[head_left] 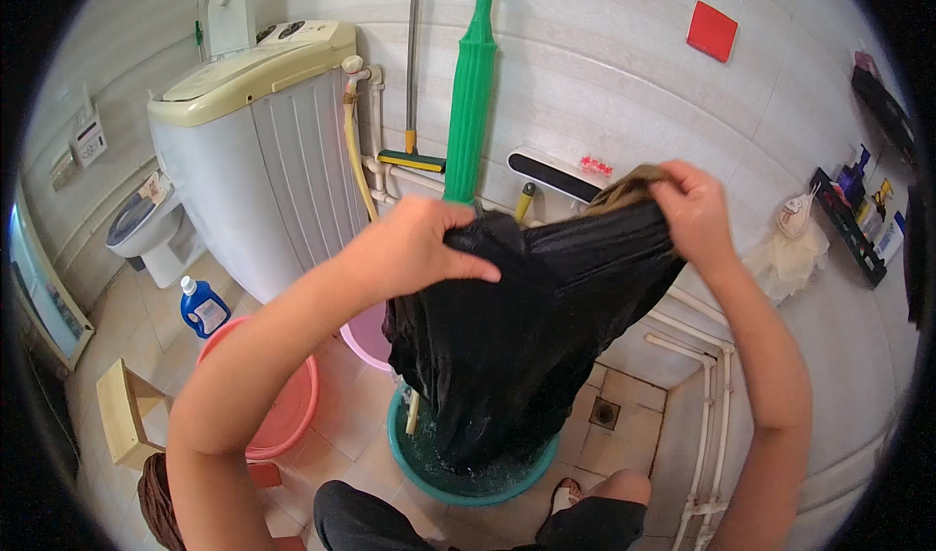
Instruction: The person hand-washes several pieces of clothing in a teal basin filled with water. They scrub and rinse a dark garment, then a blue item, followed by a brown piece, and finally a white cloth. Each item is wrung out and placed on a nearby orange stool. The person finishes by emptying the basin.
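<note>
Only the head view to go on here, so: you've got a big black cloth (517,307) strung up between your hands, hanging down in front of you with its bottom end in the teal basin (475,495) on the tiled floor. Your right hand (694,208) has its thumb and fingers pinched together on the top edge, right where an olive-brown bit of fabric (629,188) bunches up. Your left hand (414,254) is at the other top corner, thumb sticking out straight across the black fabric and apart from the index finger; the other fingers are mostly hidden, so I can't tell how firmly they're closed. As for handling, it's floppy, no stiffness at all, and that shine plus the water in the basin makes me think it's soaked, so I'd expect it to feel heavy and kinda slick. Doesn't strike me as fragile, tbh. I'd grab a fat, gathered fold along the top edge with each hand rather than a thin pinch, since wet weight could drag a skimpy grip loose.
</note>
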Motion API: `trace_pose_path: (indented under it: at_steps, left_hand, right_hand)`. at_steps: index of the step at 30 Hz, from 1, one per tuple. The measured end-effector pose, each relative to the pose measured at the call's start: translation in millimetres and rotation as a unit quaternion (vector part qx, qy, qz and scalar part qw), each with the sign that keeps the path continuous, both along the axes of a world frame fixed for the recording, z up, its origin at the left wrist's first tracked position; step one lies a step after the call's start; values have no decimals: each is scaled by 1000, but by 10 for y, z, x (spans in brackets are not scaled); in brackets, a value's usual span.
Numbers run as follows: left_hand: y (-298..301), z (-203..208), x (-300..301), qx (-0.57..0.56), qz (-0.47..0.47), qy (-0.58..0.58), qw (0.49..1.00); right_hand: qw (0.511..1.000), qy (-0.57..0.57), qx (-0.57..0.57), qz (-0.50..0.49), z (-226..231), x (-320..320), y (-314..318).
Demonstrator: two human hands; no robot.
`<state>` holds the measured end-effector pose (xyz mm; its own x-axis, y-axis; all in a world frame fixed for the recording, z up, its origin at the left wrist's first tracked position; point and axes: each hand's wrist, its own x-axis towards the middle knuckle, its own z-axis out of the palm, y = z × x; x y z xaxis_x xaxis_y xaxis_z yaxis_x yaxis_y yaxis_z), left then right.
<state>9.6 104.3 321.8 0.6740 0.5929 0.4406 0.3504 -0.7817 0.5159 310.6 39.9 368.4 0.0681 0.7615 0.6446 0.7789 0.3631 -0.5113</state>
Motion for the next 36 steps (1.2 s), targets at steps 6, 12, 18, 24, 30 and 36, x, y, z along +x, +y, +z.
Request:
trace_pose_path:
  at_steps: [6,12,18,24,30,36]
  left_hand:
    - [-176,644,-124,73,33,-70,994]
    - [28,519,-110,-31,27,-154,987]
    - [108,-1080,-25,-232,-28,-89,968]
    - [-159,-3198,315,-280,63,31,958]
    - [-638,-4744,574,-237,148,281,918]
    - [-793,-5377,849,-286,163,372,868]
  right_hand:
    - [991,-38,91,-87,712,-133,-212]
    - [993,-2,69,-100,746,-167,-111]
    - [970,-12,-207,-124,-1031,-135,138]
    - [911,70,-385,-134,-3266,-190,-73]
    - [825,-182,-534,19,-4774,-521,-249]
    - [788,-87,-609,-25,-5782,-615,-469]
